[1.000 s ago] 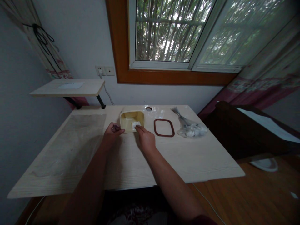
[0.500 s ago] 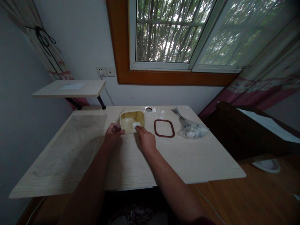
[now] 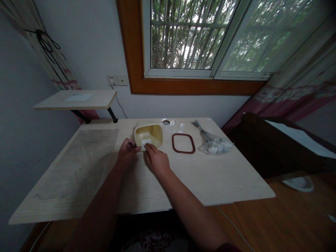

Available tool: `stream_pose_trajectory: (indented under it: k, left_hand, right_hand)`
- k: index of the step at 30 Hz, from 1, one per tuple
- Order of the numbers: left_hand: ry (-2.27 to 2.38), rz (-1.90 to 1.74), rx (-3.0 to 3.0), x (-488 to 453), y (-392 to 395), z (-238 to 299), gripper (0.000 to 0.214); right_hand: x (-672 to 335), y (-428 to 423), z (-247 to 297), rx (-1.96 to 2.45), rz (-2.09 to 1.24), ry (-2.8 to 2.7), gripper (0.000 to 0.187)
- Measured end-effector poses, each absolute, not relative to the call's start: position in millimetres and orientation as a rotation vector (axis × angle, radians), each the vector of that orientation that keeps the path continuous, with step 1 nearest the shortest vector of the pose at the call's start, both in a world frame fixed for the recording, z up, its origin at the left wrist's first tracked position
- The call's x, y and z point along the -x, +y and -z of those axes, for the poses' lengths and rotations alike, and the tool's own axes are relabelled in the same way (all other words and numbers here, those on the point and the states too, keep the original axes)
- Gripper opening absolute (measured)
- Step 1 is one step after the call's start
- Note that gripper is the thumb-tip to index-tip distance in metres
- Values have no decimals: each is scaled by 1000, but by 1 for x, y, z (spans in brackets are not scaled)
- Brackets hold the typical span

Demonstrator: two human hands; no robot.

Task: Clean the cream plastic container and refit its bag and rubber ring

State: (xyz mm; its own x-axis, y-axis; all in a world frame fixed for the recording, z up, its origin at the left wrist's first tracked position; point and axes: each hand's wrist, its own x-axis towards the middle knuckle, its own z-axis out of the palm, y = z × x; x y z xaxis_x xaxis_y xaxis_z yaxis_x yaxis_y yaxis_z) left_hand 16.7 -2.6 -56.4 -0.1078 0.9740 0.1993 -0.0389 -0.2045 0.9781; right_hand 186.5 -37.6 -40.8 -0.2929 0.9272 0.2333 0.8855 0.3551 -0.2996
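Head view, near to far. Two bare forearms run from the desk's [image 3: 210, 175] near edge toward its middle. Right hand [image 3: 154, 161]: thumb and forefinger extended and pinching a white piece [image 3: 146, 142] at the near rim of the tub [image 3: 157, 134]; other fingers folded under. Left hand [image 3: 127, 148]: fingers curled and pressed together, tips at the tub's near-left corner; whether they grip the rim cannot be told. The tub, cream and open-topped, stands upright just past both hands, midway along the desk's width. Right of the tub, apart from it, a brown ring [image 3: 183, 134] lies flat. Farther right, near the far-right corner, lies a clear bag [image 3: 214, 145] of white lumps, its twisted neck pointing to the far edge. A round hole [image 3: 166, 122] sits at the far edge behind the tub. A raised shelf [image 3: 75, 99] stands over the far-left corner; a window [image 3: 189, 35] fills the wall beyond.
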Motion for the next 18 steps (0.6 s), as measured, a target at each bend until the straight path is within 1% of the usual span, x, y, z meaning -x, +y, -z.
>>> stream_pose_trajectory:
  k: [3, 10, 15, 18]
  left_hand:
    - [1124, -1475, -1284, -16, -2, 59, 38]
    - [1121, -1503, -1252, -18, -1, 58, 37]
    - [1127, -1479, -1269, -18, 0, 63, 38]
    - [1133, -1488, -1283, -16, 1, 65, 37]
  right_hand:
    - [-184, -41, 38, 1545, -196, -2289, 46]
    - [-198, -36, 39, 1705, -146, -2193, 47]
    - [-189, -41, 43, 1539, -191, -2270, 48]
    - [-189, -41, 43, 1549, -177, -2261, 48]
